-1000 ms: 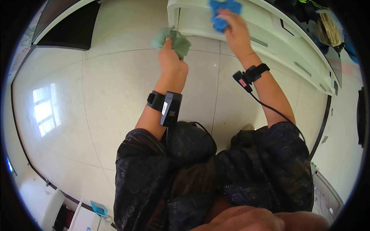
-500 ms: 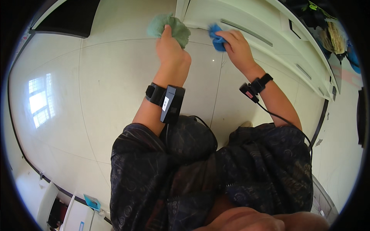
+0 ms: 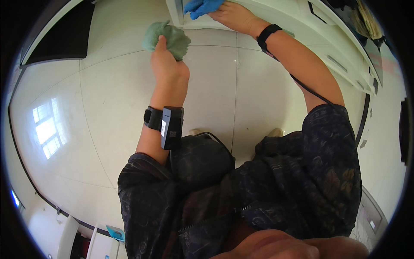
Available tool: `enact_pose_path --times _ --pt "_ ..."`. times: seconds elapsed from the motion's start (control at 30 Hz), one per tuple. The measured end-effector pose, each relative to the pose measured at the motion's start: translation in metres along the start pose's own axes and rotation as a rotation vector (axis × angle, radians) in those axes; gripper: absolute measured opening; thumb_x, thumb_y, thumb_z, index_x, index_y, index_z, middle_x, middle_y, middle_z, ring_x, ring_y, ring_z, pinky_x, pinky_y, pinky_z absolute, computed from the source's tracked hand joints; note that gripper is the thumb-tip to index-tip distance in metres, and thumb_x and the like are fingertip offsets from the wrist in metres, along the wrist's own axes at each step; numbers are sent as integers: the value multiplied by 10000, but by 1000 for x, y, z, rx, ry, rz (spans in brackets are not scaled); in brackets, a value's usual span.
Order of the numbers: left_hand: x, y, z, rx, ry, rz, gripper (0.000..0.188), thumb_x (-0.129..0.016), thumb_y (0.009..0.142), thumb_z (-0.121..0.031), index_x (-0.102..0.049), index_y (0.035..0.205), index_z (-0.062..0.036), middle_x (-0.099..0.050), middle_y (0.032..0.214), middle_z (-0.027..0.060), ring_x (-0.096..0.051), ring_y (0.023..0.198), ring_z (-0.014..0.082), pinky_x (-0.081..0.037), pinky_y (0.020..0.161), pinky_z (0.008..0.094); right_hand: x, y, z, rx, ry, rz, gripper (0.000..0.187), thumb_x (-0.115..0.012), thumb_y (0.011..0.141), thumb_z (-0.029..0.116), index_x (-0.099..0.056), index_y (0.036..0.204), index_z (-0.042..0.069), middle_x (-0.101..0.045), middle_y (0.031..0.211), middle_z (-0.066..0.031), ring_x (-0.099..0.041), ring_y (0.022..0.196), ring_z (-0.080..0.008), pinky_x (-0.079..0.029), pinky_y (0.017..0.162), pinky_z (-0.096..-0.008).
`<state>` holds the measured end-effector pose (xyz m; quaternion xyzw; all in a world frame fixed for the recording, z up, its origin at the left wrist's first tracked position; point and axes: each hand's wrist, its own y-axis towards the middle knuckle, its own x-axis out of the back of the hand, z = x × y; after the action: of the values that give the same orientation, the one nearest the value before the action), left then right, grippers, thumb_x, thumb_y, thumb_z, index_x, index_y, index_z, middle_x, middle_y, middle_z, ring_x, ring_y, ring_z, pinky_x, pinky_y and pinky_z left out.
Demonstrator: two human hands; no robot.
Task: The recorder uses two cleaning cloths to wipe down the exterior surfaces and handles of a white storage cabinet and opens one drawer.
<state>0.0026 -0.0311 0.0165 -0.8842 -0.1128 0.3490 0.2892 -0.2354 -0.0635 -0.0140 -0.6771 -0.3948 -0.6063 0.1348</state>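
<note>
From the head view looking down, I saw the left hand [image 3: 164, 62] pinching a green cloth [image 3: 174, 39] under its thumb, apparently held aside to give room to the right hand [image 3: 235, 16], which clutched a blue cloth [image 3: 202, 7] by the white cabinet [image 3: 306, 30], fingertips hidden, cloth top cut off, contact unclear.

the top edge cuts off the blue cloth [image 3: 202, 7].
</note>
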Motion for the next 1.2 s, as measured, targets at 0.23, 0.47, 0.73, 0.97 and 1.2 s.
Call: enact_pose_path --times 0.23,0.47,0.73,0.97,1.2 --pt "-7 -6 8 11 45 48 339 -476 947 -153 -433 1250 -7 -524 1218 115 -531 1118 263 -440 970 396 22 -53 -16 3 -43 106 118 -520 762 123 -607 842 117 -598 897 -46 -565 896 -196 -455 804 -321" --pt "-5 -4 7 19 88 58 348 -470 950 -154 -424 1264 -12 -516 1230 113 -517 1137 260 -428 981 403 36 -96 -21 -25 -88 131 123 -542 773 123 -625 864 124 -604 910 -45 -574 922 -221 -463 829 -339" --pt "-4 -1 13 17 151 98 355 -473 949 -155 -423 1271 -15 -513 1238 118 -518 1134 271 -433 966 424 65 -163 -32 -100 -83 197 131 -566 787 146 -652 886 147 -624 877 -35 -585 911 -234 -465 845 -359" --pt "-6 -4 19 30 164 123 354 -469 951 -155 -423 1271 -11 -514 1238 125 -523 1131 283 -435 966 431 90 -243 -35 -344 -223 414 381 -593 780 71 -583 1149 168 -591 1059 5 -542 1015 -228 -473 877 -324" --pt "-11 -10 20 37 158 74 305 -477 947 -141 -468 1211 12 -552 1169 106 -553 1073 244 -456 936 359 113 -307 -36 -489 -350 536 459 -529 802 17 -533 1234 172 -591 1089 13 -534 1026 -232 -436 945 -331"
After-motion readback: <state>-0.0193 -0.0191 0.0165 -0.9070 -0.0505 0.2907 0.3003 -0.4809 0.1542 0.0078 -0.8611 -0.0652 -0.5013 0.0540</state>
